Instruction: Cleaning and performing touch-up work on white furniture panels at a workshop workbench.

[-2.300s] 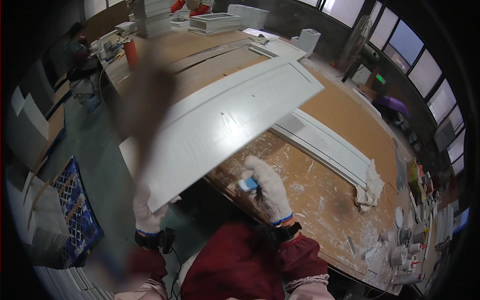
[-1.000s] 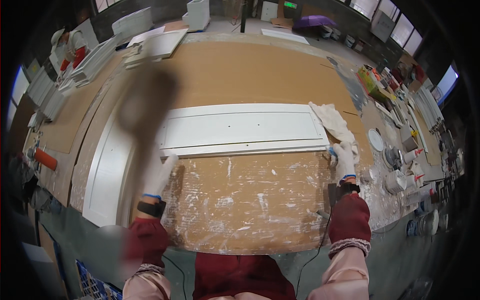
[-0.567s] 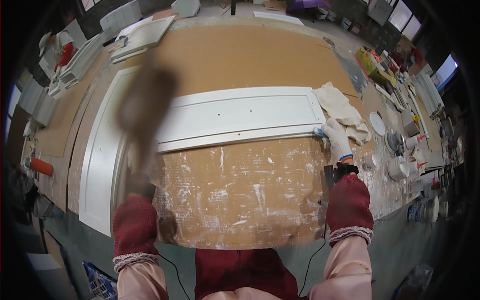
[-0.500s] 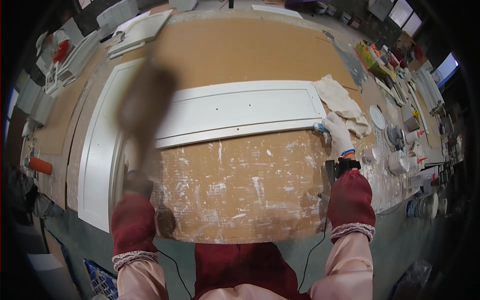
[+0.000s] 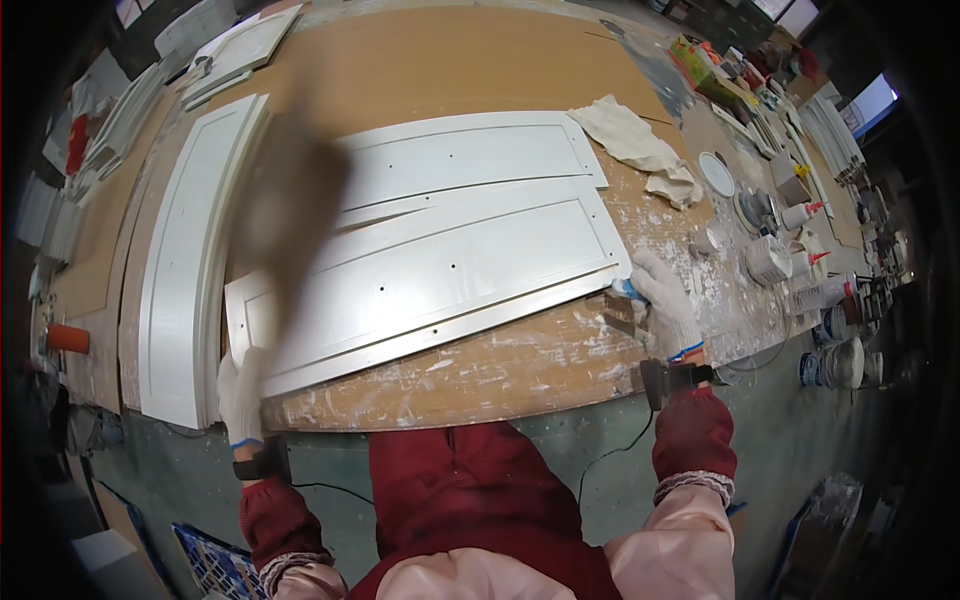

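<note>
A long white panel point(image 5: 450, 285) is placed slantwise on the brown worktable point(image 5: 450, 60), in front of the person, with its right end set farther away than its left. By the gloved left hand point(image 5: 240, 400) the left end of this panel is reached; whether the fingers are closed on the edge cannot be told, since that part is crossed by a dark blurred shape point(image 5: 300, 190). In the gloved right hand point(image 5: 665, 305) a small blue-and-white block point(image 5: 628, 290) is gripped, at the near right corner of the panel (if the corner is pressed by it, this cannot be seen clearly). Behind, a second white panel point(image 5: 480, 150) is laid, and between the two a narrow wedge of table is seen. To the left, other panels point(image 5: 180, 290) are stacked lengthwise. A cream cloth point(image 5: 640, 145) is left crumpled beside the second panel's right end.
</note>
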Demonstrator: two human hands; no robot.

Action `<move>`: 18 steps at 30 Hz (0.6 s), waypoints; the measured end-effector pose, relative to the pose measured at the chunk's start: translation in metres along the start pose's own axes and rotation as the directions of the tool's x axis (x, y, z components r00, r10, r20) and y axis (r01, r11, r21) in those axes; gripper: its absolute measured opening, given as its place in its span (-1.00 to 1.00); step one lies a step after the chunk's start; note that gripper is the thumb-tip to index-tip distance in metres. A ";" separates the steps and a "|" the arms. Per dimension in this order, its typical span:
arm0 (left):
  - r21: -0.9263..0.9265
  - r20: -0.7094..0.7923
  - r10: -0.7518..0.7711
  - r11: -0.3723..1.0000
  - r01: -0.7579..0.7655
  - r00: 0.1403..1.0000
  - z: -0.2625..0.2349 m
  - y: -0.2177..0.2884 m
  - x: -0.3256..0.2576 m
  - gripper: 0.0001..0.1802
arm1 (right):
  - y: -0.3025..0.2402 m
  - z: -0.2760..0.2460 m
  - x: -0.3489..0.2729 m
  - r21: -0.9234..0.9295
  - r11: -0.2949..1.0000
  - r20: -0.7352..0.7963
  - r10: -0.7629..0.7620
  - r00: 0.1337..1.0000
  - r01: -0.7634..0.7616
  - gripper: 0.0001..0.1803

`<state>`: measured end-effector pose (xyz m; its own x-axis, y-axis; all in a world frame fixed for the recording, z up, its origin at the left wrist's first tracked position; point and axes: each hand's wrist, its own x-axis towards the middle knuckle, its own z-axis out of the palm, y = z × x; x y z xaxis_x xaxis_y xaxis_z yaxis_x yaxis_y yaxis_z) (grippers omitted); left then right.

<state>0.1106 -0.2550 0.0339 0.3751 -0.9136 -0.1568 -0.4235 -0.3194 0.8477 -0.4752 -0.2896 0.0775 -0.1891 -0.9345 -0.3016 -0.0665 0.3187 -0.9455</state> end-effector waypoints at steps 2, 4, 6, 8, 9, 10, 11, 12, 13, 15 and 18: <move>-0.024 -0.019 0.034 0.999 -0.035 0.999 -0.005 -0.013 -0.010 -0.41 | -0.004 0.001 -0.022 -0.039 0.999 0.064 0.006 0.998 -0.003 -0.79; -0.007 -0.080 0.013 1.000 -0.013 0.997 -0.010 -0.022 -0.019 -0.41 | 0.011 0.001 -0.040 0.039 0.998 0.071 -0.057 0.996 0.054 -0.63; 0.022 -0.082 -0.013 1.000 0.015 0.997 -0.012 -0.026 -0.025 -0.41 | 0.036 -0.002 -0.056 0.120 0.992 0.060 -0.045 0.997 0.037 -0.54; 0.059 -0.087 -0.045 0.997 0.050 0.995 -0.010 -0.016 -0.038 -0.40 | 0.048 0.006 -0.072 0.242 0.970 0.019 -0.011 1.000 0.006 -0.49; 0.048 -0.085 -0.086 0.995 0.090 0.993 -0.008 -0.010 -0.045 -0.40 | 0.052 0.002 -0.077 0.247 0.969 0.024 0.000 1.000 -0.006 -0.48; 0.040 -0.087 -0.124 0.991 0.127 0.989 -0.010 -0.003 -0.051 -0.41 | 0.057 -0.002 -0.079 0.250 0.968 0.027 0.000 1.000 -0.007 -0.48; 0.043 -0.091 -0.124 0.991 0.128 0.988 -0.012 -0.006 -0.055 -0.41 | 0.064 -0.009 -0.080 0.216 0.976 0.033 0.019 0.999 -0.026 -0.48; 0.024 -0.101 -0.088 0.996 0.091 0.991 -0.014 -0.011 -0.058 -0.42 | 0.068 -0.014 -0.081 0.182 0.982 0.039 0.037 0.999 -0.044 -0.48; 0.003 -0.117 -0.054 0.999 0.055 0.992 -0.015 -0.018 -0.059 -0.43 | 0.068 -0.016 -0.083 0.182 0.982 0.047 0.033 0.998 -0.041 -0.48; -0.013 -0.143 -0.047 0.999 0.046 0.989 -0.021 -0.037 -0.063 -0.44 | 0.067 -0.020 -0.085 0.236 0.971 -0.033 0.042 0.999 -0.033 -0.58; 0.006 -0.131 -0.097 0.995 0.099 0.987 -0.019 -0.033 -0.070 -0.45 | 0.064 -0.051 -0.071 0.285 0.958 -0.038 -0.031 0.999 0.040 -0.69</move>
<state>0.1142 -0.1757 0.0269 0.5197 -0.8372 -0.1706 -0.3889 -0.4096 0.8252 -0.5160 -0.1945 0.0445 -0.2243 -0.9371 -0.2675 0.2078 0.2222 -0.9526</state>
